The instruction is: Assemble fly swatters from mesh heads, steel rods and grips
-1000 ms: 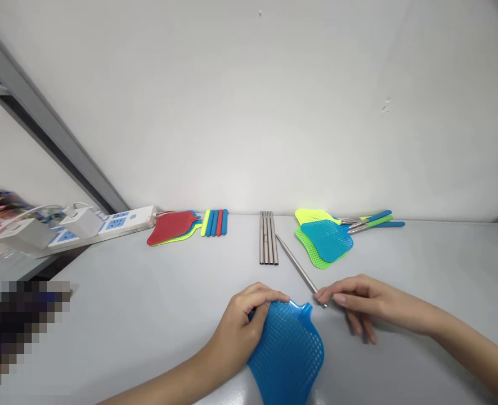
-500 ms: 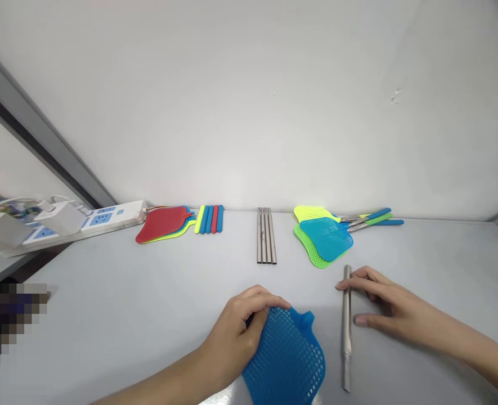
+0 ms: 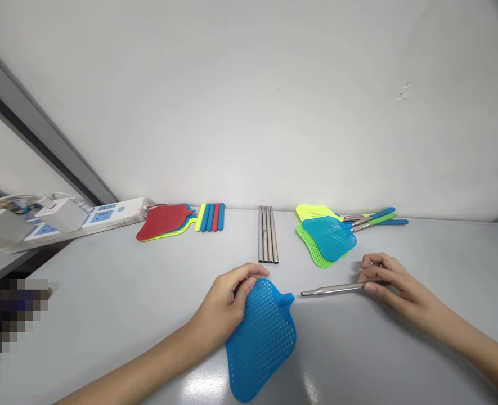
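My left hand (image 3: pixel 236 301) grips the side edge of a blue fly swatter head (image 3: pixel 263 340), a perforated plastic paddle whose short socket points up and right. Between the thumb and fingers of my right hand (image 3: pixel 386 281) is a metal tube (image 3: pixel 333 289), held nearly level. Its narrower end points left at the socket, with a small gap between them. The tube's other end is hidden in my right hand.
Along the wall lie red, yellow and blue swatter heads (image 3: pixel 164 220), several coloured handle grips (image 3: pixel 210 217), several metal tubes (image 3: pixel 268 236) and a pile of swatters with handles (image 3: pixel 328 236). A white power strip (image 3: pixel 122 211) with plugged-in adapters sits at the left.
The metal tube has turned from pointing toward me to lying nearly level, its narrow end now facing left. My left hand has shifted the blue swatter head left and slightly away from me.
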Available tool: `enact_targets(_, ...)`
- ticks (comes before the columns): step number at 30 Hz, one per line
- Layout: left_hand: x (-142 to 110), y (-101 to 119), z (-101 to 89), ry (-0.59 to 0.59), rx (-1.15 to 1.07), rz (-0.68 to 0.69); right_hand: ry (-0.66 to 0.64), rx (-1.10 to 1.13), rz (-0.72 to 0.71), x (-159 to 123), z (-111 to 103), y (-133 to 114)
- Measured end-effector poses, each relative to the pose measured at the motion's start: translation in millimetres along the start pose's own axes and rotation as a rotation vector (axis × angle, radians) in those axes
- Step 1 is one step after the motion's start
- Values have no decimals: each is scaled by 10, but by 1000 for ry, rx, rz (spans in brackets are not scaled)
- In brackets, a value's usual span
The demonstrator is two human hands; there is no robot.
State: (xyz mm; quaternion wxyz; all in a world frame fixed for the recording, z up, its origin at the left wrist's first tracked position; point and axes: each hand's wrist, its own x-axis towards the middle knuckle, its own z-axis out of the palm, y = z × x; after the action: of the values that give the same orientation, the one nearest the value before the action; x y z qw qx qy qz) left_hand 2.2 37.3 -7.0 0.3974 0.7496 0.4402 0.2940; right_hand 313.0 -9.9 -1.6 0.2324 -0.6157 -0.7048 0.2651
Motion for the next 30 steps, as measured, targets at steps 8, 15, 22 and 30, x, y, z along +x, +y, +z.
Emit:
enact_targets(8, -24, 40, -25, 30, 48, 50, -5, 581, 101, 349, 265, -284)
enact_targets(15, 9, 95, -69, 7, 39, -31, -53, 717, 125, 324, 390, -107)
enact_targets(22, 28, 42, -41, -6, 60, -64, -105, 747, 143, 299, 371, -23)
enact_targets(30, 34, 31, -41, 42, 12, -123, -250, 821, 160, 341, 253, 49)
